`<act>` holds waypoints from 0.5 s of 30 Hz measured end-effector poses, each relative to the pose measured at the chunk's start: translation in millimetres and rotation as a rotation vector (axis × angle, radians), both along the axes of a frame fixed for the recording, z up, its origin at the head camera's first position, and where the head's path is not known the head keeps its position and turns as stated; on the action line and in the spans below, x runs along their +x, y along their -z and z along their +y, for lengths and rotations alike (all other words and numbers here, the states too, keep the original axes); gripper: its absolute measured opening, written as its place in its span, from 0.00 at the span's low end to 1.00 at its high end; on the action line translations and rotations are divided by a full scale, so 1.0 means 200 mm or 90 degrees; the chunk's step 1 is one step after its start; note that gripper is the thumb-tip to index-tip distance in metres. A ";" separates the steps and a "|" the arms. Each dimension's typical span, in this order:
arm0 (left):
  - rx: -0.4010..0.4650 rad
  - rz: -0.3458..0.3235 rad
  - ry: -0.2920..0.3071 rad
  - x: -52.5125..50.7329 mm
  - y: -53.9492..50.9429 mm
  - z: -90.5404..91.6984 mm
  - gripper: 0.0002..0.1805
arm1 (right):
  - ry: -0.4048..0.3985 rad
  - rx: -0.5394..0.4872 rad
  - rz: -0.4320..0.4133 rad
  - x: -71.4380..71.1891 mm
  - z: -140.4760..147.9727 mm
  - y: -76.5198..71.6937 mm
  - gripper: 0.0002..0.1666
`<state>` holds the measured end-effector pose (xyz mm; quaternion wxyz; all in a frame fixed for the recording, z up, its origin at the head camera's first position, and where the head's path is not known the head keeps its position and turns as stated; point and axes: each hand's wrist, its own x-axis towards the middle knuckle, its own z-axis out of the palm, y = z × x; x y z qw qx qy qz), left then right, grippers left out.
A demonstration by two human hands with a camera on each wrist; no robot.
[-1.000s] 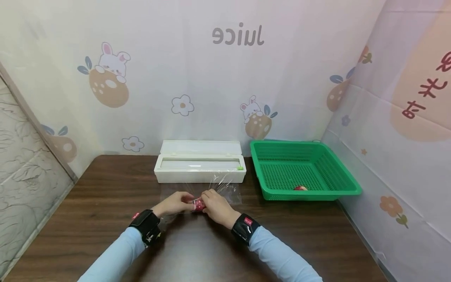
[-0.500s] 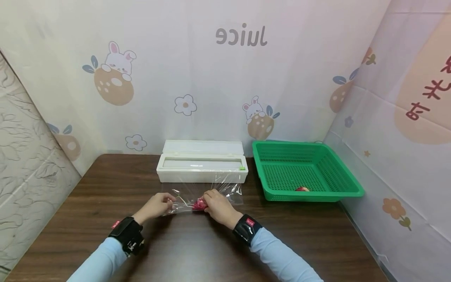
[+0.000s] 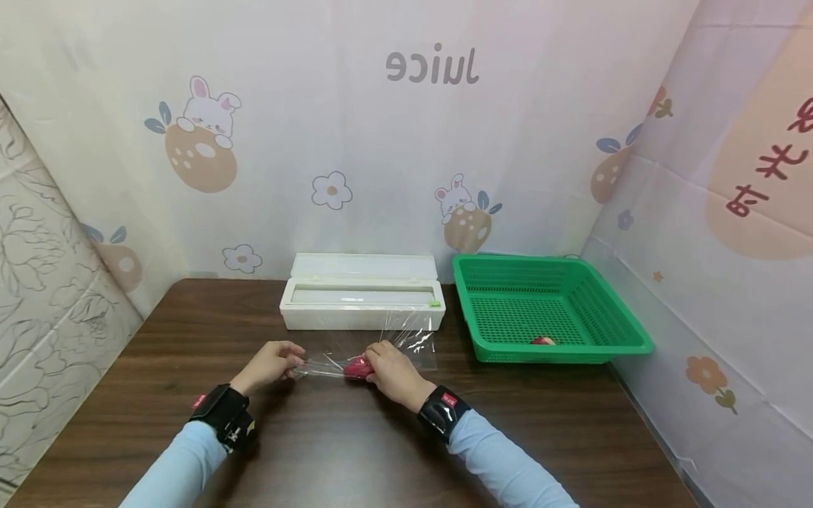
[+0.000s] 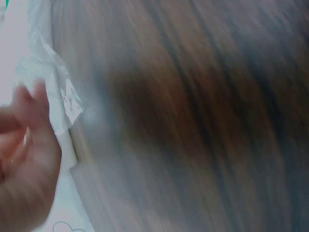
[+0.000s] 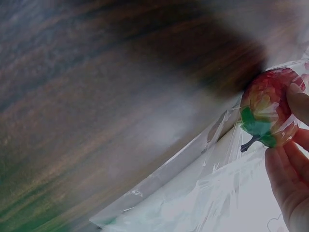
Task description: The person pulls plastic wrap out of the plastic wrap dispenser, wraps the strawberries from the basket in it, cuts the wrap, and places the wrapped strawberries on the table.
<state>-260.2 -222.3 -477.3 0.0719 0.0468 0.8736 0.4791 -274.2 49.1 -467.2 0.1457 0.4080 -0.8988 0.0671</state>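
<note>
Gripping the red fruit in front of the white box on the counter, the right hand seemingly anchors it while the left hand pinches clear film, probably to draw that taut.

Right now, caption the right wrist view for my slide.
Right hand holding a red fruit, dark stem showing, amid clear film.

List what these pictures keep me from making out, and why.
Left hand, left wrist view: cut off by the left edge, partly blurred.
Red fruit, head view: partly behind the right hand.
Reddish object, head view: lower part hidden by the green basket.
Red lettering, head view: top character cut off by the right edge.
</note>
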 end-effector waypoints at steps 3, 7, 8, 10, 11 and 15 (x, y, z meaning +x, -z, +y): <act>-0.124 0.135 -0.050 0.01 -0.01 0.02 0.10 | 0.006 -0.002 -0.004 0.00 0.00 -0.01 0.16; -0.252 0.324 -0.064 0.05 -0.03 0.16 0.10 | -0.004 -0.008 -0.015 0.00 0.01 -0.01 0.16; -0.260 0.357 -0.049 0.06 -0.04 0.21 0.12 | -0.006 -0.011 -0.019 -0.01 0.01 -0.01 0.16; -0.265 0.376 -0.001 0.08 -0.06 0.30 0.16 | -0.004 -0.018 -0.031 -0.01 0.00 -0.01 0.17; -0.267 0.384 0.022 0.09 -0.06 0.34 0.17 | -0.001 -0.021 -0.036 -0.02 0.00 0.00 0.18; -0.260 0.363 0.070 0.10 -0.05 0.47 0.21 | 0.002 -0.041 -0.058 -0.03 0.00 0.00 0.19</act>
